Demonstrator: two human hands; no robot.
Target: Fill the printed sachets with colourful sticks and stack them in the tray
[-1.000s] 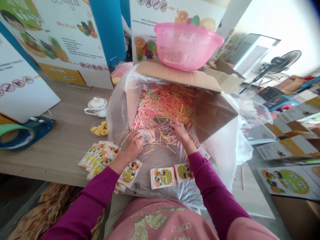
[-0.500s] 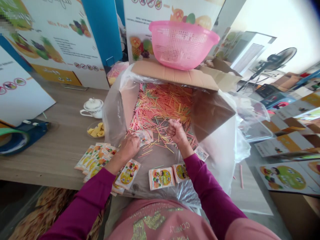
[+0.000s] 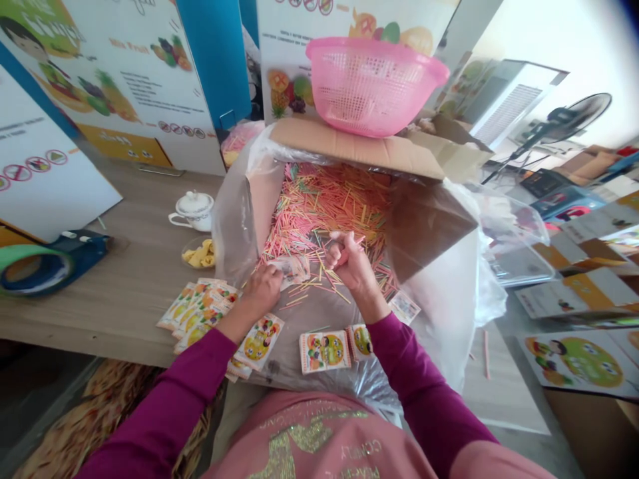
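Note:
A cardboard box (image 3: 424, 226) lined with clear plastic lies open toward me, full of short pink, yellow and green sticks (image 3: 329, 206). My right hand (image 3: 349, 263) is closed in a fist on a few pink sticks, just above the loose ones at the box mouth. My left hand (image 3: 262, 289) pinches a small clear packet (image 3: 294, 269) at the left of the box mouth. Printed sachets (image 3: 324, 350) lie on the plastic between my arms. More sachets (image 3: 200, 313) are fanned out on the table by my left wrist.
A pink mesh basket (image 3: 374, 83) sits on the box's top flap. On the wooden table (image 3: 114, 286) stand a white lidded cup (image 3: 194, 211), a snack dish (image 3: 200, 255) and a tape dispenser (image 3: 34, 266). Printed display boards stand behind. Boxes and a fan (image 3: 574, 120) fill the right.
My right hand went from spread fingers picking among the sticks to a fist, then drew slightly left toward my left hand with pink sticks in it. My left hand stayed in place.

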